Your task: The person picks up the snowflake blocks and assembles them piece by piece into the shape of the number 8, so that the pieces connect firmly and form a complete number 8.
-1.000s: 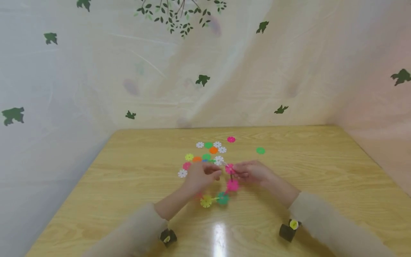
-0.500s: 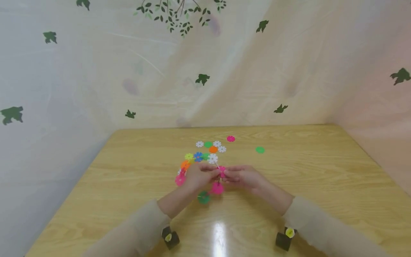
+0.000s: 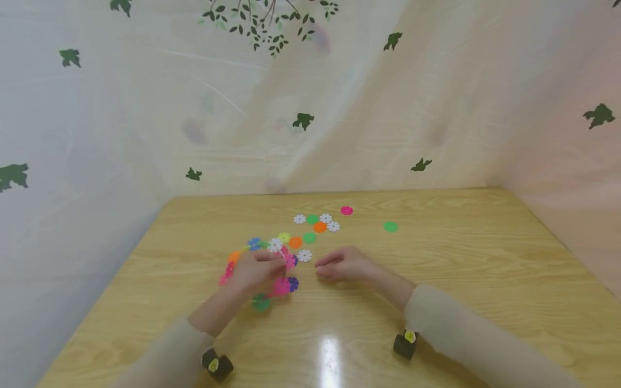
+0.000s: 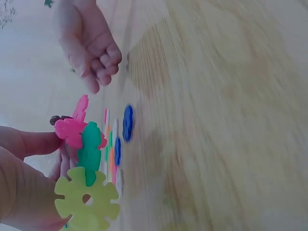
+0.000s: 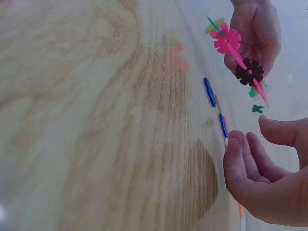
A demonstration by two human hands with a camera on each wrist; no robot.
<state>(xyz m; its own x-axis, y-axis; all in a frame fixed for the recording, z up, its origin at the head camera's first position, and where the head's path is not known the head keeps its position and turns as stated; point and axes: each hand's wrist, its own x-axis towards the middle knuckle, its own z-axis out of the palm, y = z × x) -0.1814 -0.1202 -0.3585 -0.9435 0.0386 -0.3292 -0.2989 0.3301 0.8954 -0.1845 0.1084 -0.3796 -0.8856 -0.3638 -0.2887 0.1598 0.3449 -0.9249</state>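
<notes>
My left hand [image 3: 254,272] pinches a chain of slotted plastic flower discs and lifts it at the left. Along the chain run a white disc [image 3: 275,245], a blue disc [image 3: 254,244], an orange one [image 3: 235,257], a pink one [image 3: 282,287] and a teal one [image 3: 261,302]. In the left wrist view a yellow disc [image 4: 86,204] is slotted to it nearest the camera. A dark brown disc [image 5: 250,72] sits between pink ones in the right wrist view. My right hand [image 3: 346,265] hovers apart to the right, fingers loosely bent, nothing between them.
Loose discs lie flat on the wooden table [image 3: 461,312]: a white one [image 3: 304,255] between the hands, dark blue ones [image 3: 293,284] beside the chain, several more behind. A green disc [image 3: 390,227] lies off to the right, a pink one [image 3: 346,210] at the back.
Both hands met on a pink disc half a second ago. Since then the left hand has carried the chain leftward, and the right hand has let go, uncovering dark blue discs.
</notes>
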